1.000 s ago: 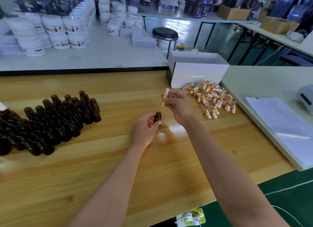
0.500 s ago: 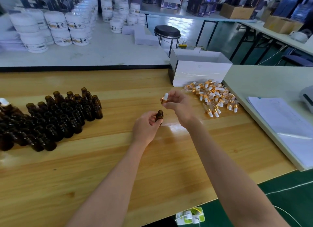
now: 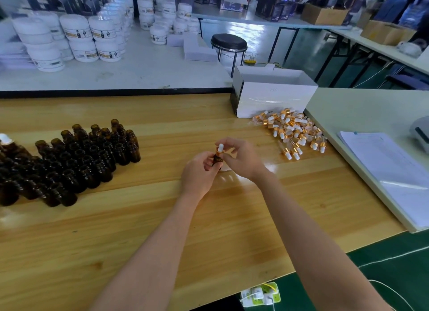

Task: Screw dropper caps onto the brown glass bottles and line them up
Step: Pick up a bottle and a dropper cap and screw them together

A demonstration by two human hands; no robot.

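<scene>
Near the middle of the table [image 3: 139, 229], left grip [image 3: 199, 171] clasps the brown bottle [image 3: 217, 159], right grip [image 3: 241, 159] pinches the dropper cap [image 3: 219, 148] sitting on its neck; likely risks: tilted cap cross-threads, or bottle spins in a loose hold and never tightens.

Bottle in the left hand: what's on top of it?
A dropper cap, gold collar and white bulb, sits on the brown bottle, which the left hand holds; the right hand pinches the cap. Fingers cover the neck, so thread engagement cannot be seen.
</scene>
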